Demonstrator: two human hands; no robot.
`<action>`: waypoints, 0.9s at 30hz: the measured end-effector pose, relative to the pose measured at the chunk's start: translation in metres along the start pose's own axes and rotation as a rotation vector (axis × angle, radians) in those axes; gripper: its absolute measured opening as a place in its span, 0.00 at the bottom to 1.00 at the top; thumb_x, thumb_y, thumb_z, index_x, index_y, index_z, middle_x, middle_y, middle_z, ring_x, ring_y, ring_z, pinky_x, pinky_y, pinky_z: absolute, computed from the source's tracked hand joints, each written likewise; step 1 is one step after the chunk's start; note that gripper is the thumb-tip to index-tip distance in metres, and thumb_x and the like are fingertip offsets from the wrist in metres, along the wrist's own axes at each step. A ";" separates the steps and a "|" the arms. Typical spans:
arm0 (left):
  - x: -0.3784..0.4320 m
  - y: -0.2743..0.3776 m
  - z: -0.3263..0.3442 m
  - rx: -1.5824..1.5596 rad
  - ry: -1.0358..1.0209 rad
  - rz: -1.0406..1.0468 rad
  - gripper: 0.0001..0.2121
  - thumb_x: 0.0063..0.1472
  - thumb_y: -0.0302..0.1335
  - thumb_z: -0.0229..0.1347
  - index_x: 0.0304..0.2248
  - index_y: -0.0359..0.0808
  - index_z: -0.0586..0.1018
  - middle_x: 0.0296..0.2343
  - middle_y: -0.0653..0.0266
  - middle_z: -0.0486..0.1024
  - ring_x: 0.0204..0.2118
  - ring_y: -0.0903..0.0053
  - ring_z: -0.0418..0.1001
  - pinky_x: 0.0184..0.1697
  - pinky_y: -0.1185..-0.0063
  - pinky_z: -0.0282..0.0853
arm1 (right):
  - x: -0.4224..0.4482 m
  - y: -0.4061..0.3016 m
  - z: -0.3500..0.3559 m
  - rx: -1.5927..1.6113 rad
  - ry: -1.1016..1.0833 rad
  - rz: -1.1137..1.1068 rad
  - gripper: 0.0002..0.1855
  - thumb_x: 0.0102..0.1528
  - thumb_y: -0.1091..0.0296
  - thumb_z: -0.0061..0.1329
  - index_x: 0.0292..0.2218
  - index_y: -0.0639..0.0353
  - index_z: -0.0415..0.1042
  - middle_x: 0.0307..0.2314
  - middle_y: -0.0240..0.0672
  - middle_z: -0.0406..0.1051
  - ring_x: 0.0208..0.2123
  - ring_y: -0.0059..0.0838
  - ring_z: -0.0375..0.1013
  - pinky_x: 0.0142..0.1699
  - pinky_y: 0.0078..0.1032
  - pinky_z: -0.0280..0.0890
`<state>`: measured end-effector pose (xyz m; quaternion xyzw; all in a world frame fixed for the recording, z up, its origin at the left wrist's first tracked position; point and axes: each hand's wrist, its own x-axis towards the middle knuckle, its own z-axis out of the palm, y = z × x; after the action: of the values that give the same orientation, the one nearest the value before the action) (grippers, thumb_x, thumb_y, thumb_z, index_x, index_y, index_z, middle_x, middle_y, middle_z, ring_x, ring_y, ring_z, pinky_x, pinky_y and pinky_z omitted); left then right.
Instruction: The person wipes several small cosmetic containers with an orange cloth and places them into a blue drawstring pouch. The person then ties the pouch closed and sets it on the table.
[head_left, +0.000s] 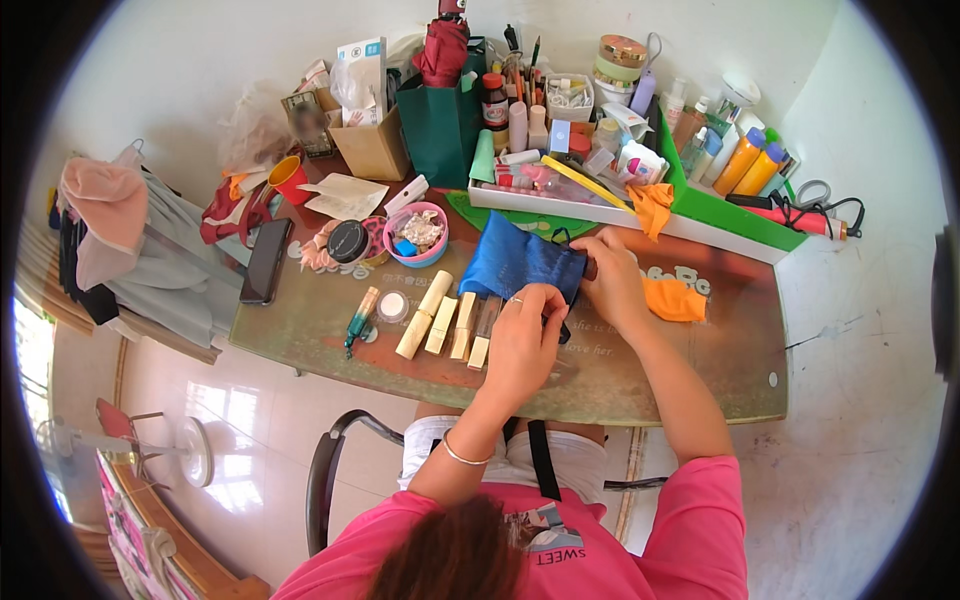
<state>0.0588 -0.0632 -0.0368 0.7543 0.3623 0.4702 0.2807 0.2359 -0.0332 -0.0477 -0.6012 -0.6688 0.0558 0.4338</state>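
Note:
A blue satin drawstring pouch (510, 259) lies on the desk, its mouth end towards the right. My right hand (611, 277) grips the pouch at its right end, beside a loop of dark cord. My left hand (529, 330) is at the pouch's lower right edge with thumb and fingertips together, near the dark cord; whether it pinches the cord is hard to tell. Left of that hand, several gold lipstick-type tubes lie side by side, among them a long gold tube (424, 315) and a clear tube with a gold cap (480, 352). Farther left are a small round jar (392, 306) and a teal-and-gold tube (361, 319).
Behind the pouch stands a white-and-green organizer box (720, 225) full of cosmetics. A pink-and-blue bowl (416, 234), a black-lidded round container (348, 241) and a smartphone (266, 261) sit to the left. An orange cloth (675, 300) lies right of my right hand. A dark green paper bag (440, 135) stands behind.

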 end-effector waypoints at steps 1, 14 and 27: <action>0.000 0.000 -0.001 0.000 -0.005 0.001 0.07 0.58 0.17 0.57 0.34 0.31 0.71 0.28 0.57 0.74 0.30 0.64 0.74 0.34 0.72 0.68 | 0.001 0.005 -0.001 -0.058 -0.010 -0.070 0.20 0.42 0.85 0.57 0.40 0.61 0.74 0.29 0.38 0.72 0.31 0.34 0.75 0.35 0.26 0.69; 0.002 0.007 -0.014 0.037 -0.122 0.093 0.06 0.56 0.16 0.56 0.33 0.32 0.71 0.28 0.56 0.72 0.32 0.59 0.72 0.34 0.69 0.67 | 0.004 0.015 0.009 -0.203 -0.169 -0.026 0.08 0.48 0.67 0.55 0.30 0.59 0.73 0.24 0.39 0.75 0.32 0.45 0.75 0.34 0.38 0.66; 0.001 0.007 -0.077 0.339 0.012 -0.121 0.09 0.55 0.25 0.62 0.35 0.34 0.78 0.25 0.62 0.75 0.26 0.67 0.74 0.30 0.73 0.68 | 0.007 -0.040 -0.050 0.316 -0.492 -0.034 0.11 0.47 0.74 0.62 0.34 0.60 0.74 0.18 0.29 0.64 0.20 0.22 0.63 0.27 0.22 0.60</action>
<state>-0.0091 -0.0605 -0.0001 0.7649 0.4827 0.3890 0.1750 0.2384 -0.0600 0.0106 -0.4833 -0.7468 0.2962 0.3477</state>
